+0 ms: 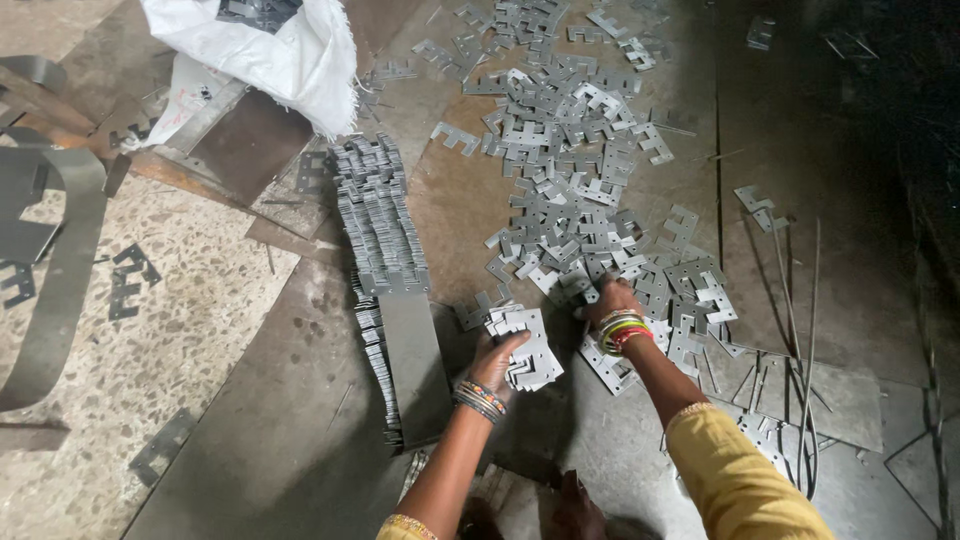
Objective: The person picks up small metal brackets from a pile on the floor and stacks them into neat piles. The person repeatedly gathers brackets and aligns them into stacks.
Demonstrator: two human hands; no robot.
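Note:
My left hand (497,358) grips a small stack of flat grey metal stampings (524,343), held fanned just above the floor. My right hand (610,298), with bright bangles at the wrist, reaches forward and presses its fingers onto the near edge of a big loose heap of the same E-shaped metal pieces (575,180). To the left of my left hand, a long neat row of stacked stampings (378,215) lies on edge, running away from me, with a flat grey plate (412,360) resting against its near end.
A white woven sack (270,50) lies open at the top left. Curved metal strips (50,270) and a few stray stampings sit on the speckled floor at left. Thin metal rods (800,330) lie at right on the steel sheet flooring.

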